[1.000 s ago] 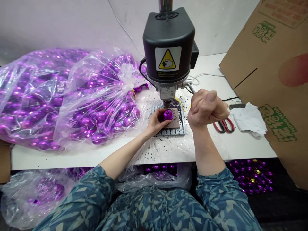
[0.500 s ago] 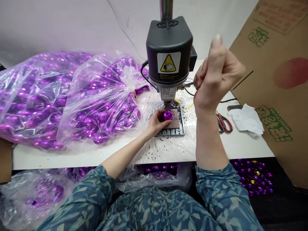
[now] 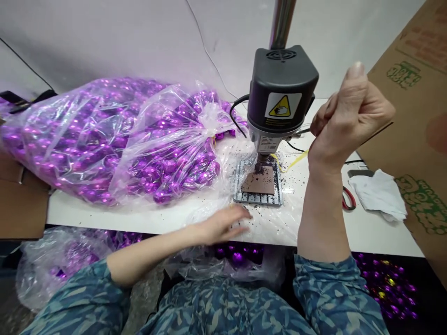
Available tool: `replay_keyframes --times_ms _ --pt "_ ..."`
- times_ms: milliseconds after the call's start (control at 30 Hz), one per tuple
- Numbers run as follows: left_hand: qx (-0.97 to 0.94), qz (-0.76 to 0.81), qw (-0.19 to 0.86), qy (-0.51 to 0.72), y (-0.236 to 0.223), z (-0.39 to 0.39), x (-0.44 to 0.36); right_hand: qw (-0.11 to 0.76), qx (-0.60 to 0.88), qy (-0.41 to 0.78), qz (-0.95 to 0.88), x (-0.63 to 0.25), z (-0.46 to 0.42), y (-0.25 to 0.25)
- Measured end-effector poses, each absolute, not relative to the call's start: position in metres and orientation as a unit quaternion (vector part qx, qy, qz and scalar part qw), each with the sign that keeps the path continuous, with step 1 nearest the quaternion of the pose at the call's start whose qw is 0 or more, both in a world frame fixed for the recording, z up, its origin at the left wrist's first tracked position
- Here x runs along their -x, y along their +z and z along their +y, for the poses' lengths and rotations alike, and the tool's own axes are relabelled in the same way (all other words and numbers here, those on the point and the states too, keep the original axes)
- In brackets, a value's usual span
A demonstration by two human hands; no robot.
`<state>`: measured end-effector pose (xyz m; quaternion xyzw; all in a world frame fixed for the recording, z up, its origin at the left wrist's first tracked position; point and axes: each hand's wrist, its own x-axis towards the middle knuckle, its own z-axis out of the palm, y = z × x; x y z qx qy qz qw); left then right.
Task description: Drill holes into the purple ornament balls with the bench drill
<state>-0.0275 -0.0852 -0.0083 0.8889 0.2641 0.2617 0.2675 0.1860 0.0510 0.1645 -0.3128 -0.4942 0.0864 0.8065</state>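
Observation:
My right hand [image 3: 351, 118] is closed round the end of the metal lever [image 3: 303, 131] on the side of a black bench drill press [image 3: 283, 81]. The lever's grip is hidden inside the fist. My left hand [image 3: 221, 224] hovers at the table's front edge, fingers apart and slightly blurred, with nothing in it. Beyond it, a brown board [image 3: 261, 181] with a small dark hole lies on the press's grooved metal base [image 3: 258, 199]. Dark shavings are scattered over both. Below the left hand, shiny purple balls [image 3: 237, 257] show under the table edge.
A large clear bag [image 3: 115, 144] full of shiny purple balls covers the table's left side. Red-handled scissors [image 3: 348, 200] and a white cloth [image 3: 379, 195] lie to the right. A big cardboard box [image 3: 415, 139] stands at far right. Clear plastic hangs below the table edge.
My left hand has let go of the purple ball and moved from the drill base toward the table's front edge. My right hand stays on the lever. The view has shifted left.

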Motion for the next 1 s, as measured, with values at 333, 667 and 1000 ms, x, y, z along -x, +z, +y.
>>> replay_keyframes --times_ms 333,667,1000 --pt "-0.820 0.570 -0.050 -0.009 0.020 0.089 0.054 0.813 0.253 0.079 -0.518 -0.190 0.050 0.162" --pt "-0.846 0.525 -0.086 -0.045 0.044 0.054 0.078 0.815 0.249 0.077 -0.518 -0.192 0.053 0.164" --pt "-0.769 0.499 -0.029 0.399 0.054 0.005 0.188 0.802 0.285 0.096 -0.516 -0.196 0.050 0.165"
